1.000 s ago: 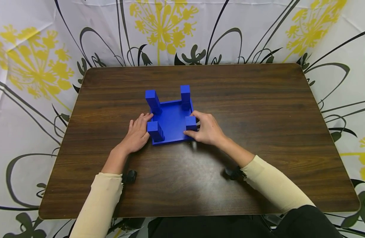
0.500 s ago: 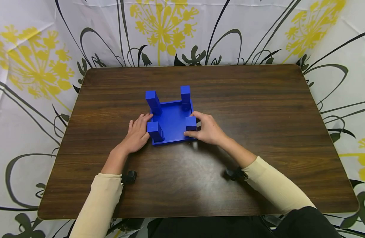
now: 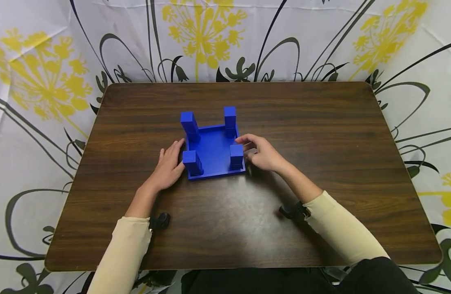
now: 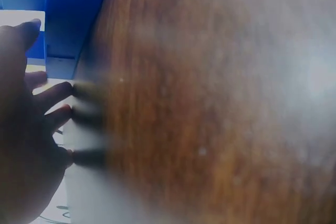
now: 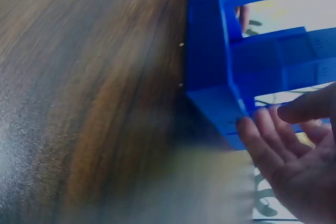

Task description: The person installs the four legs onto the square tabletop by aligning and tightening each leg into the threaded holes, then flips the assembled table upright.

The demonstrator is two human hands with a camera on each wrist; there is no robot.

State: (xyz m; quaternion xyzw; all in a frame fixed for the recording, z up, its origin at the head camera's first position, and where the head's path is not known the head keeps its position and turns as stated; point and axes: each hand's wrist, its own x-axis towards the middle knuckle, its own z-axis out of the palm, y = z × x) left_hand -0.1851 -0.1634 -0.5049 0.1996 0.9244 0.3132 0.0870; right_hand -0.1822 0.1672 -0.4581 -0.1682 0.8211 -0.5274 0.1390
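A blue square base (image 3: 214,149) with a low rim lies on the table, and a blue post stands upright at each of its corners, like a small table upside down. Along its left side my left hand (image 3: 167,165) lies with straight, spread fingers, the fingertips close to the rim; the left wrist view shows the hand (image 4: 26,124) beside the blue wall (image 4: 73,24). At the right, my right hand (image 3: 263,153) is just beside the near right post (image 3: 236,154), fingers loosely bent and holding nothing. In the right wrist view the fingertips (image 5: 245,125) are right at the base's rim.
The brown wood-grain table (image 3: 321,134) extends around the base on all sides. Behind it hangs a white cloth (image 3: 313,24) with yellow flowers and dark stems. A small black device (image 3: 160,221) sits at the left wrist, another black device (image 3: 293,211) at the right.
My right hand has let go of the near right post and drawn back slightly to the right. My left fingertips have shifted a little left, away from the rim. The base stays in place.
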